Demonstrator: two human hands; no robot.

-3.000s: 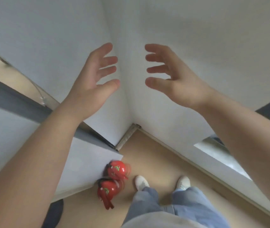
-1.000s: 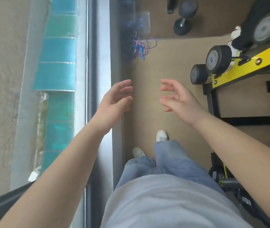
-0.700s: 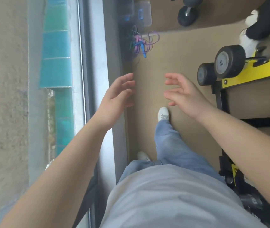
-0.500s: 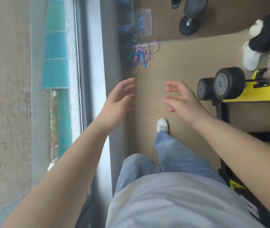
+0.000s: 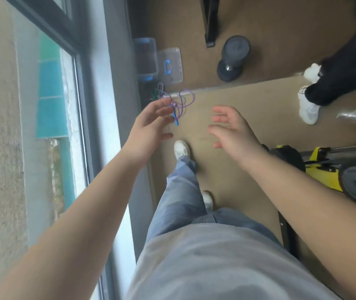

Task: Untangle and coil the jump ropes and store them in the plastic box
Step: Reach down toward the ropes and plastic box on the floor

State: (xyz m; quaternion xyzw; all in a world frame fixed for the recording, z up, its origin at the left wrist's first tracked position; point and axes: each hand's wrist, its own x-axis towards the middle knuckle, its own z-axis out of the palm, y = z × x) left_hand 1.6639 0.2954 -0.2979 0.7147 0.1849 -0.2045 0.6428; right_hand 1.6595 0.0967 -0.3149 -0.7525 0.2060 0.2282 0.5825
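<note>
Counted two bare hands: left hand (image 5: 149,126), right hand (image 5: 233,133). Saw one tangle of jump ropes (image 5: 182,102); could not count ropes within. Noted one plastic box (image 5: 146,59), one clear lid (image 5: 171,66), one loose dumbbell (image 5: 234,58), four white shoes (image 5: 181,148).

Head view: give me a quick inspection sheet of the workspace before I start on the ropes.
Surface: tan floor, a seam running across it by the ropes.
Job's things: jump ropes tangled in a heap by the wall; clear plastic box just beyond them.
Clutter: dumbbell past the box; yellow machine on the right.
Hands: left hand and right hand open, holding nothing.
Cables: nothing seen.
Surroundings: window on the left; another person's white shoe ahead right.
</note>
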